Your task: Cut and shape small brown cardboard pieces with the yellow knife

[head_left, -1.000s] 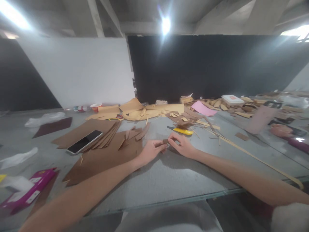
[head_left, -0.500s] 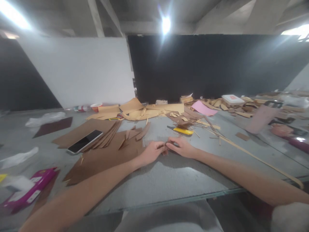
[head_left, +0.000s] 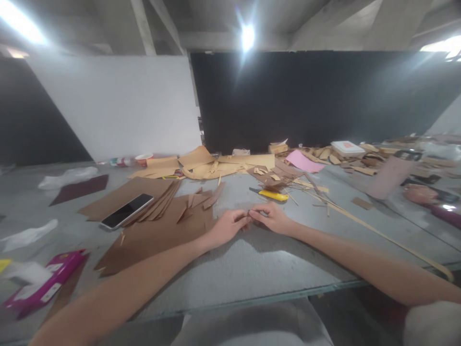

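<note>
My left hand [head_left: 228, 226] and my right hand [head_left: 270, 217] meet fingertip to fingertip just above the grey table [head_left: 252, 278]. Both are closed in a pinch; a small dark bit shows between the fingertips, too small to name. Behind my right hand lies a yellow utility knife [head_left: 273, 195] with its blade pointing left. Brown sheets [head_left: 154, 240] spread out beside my left hand, with narrow cut strips [head_left: 196, 201] on top of them.
A phone [head_left: 127, 211] rests on the brown sheets. At the left is a purple packet [head_left: 46, 283]. Tan offcuts [head_left: 230, 166], a pink sheet [head_left: 304, 161] and a white box [head_left: 347, 148] line the back. A long thin strip [head_left: 389, 240] runs along the right.
My fingertips have shifted very slightly against each other. Everything else on the table is as before.
</note>
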`<state>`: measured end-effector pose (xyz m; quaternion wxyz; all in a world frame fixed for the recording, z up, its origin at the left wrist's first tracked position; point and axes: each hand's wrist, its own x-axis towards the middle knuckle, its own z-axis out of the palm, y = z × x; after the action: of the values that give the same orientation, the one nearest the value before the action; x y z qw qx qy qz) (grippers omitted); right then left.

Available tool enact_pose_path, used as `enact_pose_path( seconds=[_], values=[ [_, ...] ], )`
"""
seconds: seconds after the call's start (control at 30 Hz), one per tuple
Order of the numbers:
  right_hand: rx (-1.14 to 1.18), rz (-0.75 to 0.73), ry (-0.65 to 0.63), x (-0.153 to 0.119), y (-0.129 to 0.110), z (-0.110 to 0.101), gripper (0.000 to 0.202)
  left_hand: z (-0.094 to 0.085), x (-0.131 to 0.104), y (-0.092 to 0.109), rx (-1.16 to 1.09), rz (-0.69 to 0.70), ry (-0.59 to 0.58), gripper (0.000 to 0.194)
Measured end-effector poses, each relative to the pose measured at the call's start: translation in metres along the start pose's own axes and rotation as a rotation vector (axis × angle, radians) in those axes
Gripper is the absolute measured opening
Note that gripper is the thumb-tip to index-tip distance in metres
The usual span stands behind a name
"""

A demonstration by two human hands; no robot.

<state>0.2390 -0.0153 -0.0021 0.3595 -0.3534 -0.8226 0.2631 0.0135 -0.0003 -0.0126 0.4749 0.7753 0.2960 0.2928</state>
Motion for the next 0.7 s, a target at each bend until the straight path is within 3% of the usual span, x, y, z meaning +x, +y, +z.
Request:
enact_pose_path(
  seconds=[0.23, 0.5, 0.7],
  values=[
    [-0.016, 0.005, 0.022, -0.001, 0.0, 0.001, 0.057, -0.001, -0.003, 0.004, 0.132, 0.022, 0.096, 0.042],
    [-0.018, 0.018, 0.0, 0.0, 0.003, 0.002, 0.049, -0.001, -0.002, 0.009, 0.0, 0.004, 0.07, 0.05],
    [0.003, 0.026, 0.136, 0.001, 0.005, 0.004, 0.04, 0.002, -0.006, 0.012, 0.156, 0.033, 0.137, 0.049]
  ],
)
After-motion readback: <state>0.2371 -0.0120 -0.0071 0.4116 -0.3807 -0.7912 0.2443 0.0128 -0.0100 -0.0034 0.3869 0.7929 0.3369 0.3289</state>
